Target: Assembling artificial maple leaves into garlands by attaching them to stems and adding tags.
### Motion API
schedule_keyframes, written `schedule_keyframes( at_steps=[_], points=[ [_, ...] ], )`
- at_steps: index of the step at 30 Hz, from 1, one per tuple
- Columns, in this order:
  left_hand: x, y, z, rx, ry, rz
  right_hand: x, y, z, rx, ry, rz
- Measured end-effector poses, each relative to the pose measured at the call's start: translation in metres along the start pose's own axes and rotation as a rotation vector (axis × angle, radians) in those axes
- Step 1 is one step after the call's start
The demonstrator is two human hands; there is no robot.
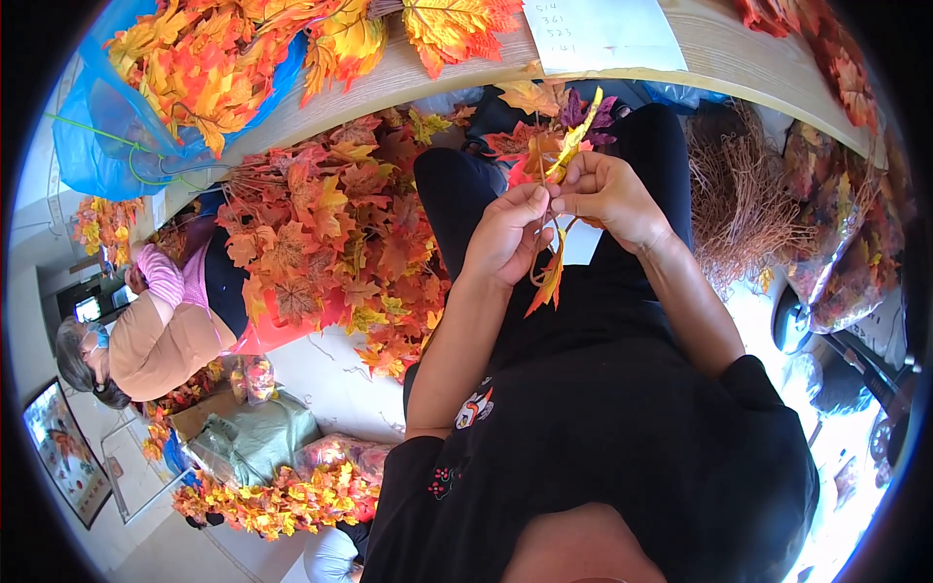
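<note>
Over my lap, my left hand and my right hand meet at their fingertips. Both pinch the thin brown stem of an artificial maple-leaf garland. A yellow leaf rises from beside my right fingers. Below my left hand, an orange-yellow leaf dangles near a loop of the stem. Just past my hands are orange-red leaves and a purple leaf. The exact pinch point is partly covered by my fingers. Under my hands, a white piece lies against my dark clothes.
A wooden table curves across the front, with a written paper sheet and leaves. Left are a blue plastic bag, a big leaf heap and a seated person. Brown stems and bagged leaves stand right.
</note>
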State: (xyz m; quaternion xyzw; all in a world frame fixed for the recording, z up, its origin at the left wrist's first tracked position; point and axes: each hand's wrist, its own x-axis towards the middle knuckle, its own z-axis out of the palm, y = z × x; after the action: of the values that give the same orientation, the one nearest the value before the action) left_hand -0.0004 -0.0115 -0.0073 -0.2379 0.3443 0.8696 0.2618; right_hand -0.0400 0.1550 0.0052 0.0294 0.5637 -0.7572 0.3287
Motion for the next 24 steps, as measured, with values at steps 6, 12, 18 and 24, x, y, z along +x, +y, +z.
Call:
schedule_keyframes(
  at_steps=[6,12,18,24],
  points=[
    [-0.005,-0.002,0.015,0.091,0.103,0.117,0.009,0.010,0.001,-0.034,0.067,-0.192],
    [-0.013,0.015,-0.004,0.261,-0.112,-0.007,0.011,-0.007,-0.004,-0.372,0.128,-0.393],
    [-0.010,0.020,-0.011,-0.071,-0.194,-0.101,-0.007,-0.021,0.012,-1.081,0.300,-0.885],
    [0.009,0.008,-0.020,-0.389,-0.207,-0.025,-0.020,0.006,0.023,-0.887,0.103,-0.803]
  ],
)
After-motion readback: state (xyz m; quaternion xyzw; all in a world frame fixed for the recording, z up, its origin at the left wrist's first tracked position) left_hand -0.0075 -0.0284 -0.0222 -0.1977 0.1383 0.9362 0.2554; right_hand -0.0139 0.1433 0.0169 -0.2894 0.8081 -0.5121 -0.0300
